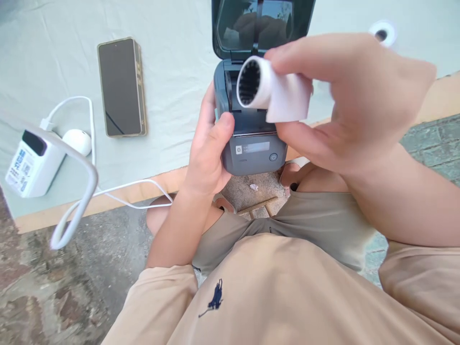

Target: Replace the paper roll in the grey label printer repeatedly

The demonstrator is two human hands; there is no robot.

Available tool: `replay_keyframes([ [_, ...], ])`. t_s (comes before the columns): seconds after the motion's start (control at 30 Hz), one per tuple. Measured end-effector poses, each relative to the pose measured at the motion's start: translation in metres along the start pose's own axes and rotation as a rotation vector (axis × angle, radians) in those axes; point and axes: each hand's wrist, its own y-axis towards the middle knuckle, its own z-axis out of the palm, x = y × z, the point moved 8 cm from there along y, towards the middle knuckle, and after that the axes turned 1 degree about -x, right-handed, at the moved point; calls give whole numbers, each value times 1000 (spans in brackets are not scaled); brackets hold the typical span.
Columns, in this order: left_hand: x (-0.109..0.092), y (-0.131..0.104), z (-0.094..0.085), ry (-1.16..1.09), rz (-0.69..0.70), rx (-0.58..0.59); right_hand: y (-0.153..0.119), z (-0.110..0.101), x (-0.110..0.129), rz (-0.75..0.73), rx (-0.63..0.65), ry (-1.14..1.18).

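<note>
My left hand [212, 148] is closed around the left side of a dark grey label printer [247, 165], thumb on its front edge. The printer's dark see-through lid [264, 28] stands raised at the back, and a small lit display and a power button show on the front. In front of the bay, my right hand [359, 96] pinches a small roll of white label paper [289, 98] between thumb and fingers. The roll's hollow core, ridged and dark inside, faces left, and a short flap of paper hangs from it. The roll hides part of the bay.
On the pale tablecloth [172, 96] lies a phone [122, 88] in a clear case. At the left stand a white power bank [36, 163] with a cable [89, 115] and a small white rounded object [77, 142]. Another white roll [383, 33] is at the back right.
</note>
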Motion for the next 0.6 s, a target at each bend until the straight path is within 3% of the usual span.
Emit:
replay_keyframes([
  [0.07,2,0,1,18,-14,10,1,2,13,-114,18,-177],
  [0.13,3,0,-2,33,-38,-11,4,6,14,-115,82,-284],
  [0.2,3,1,-4,31,-38,-14,5,7,10,-94,116,-231],
  [0.37,-2,3,0,57,8,6,-5,-5,27,-287,-82,-83],
  [0.5,-4,0,1,102,35,5,-11,6,36,-363,3,-82],
  [0.53,-4,-1,1,96,33,4,-10,5,33,-328,15,-7],
  [0.6,-3,-2,-1,90,34,31,-3,3,9,-13,47,319],
])
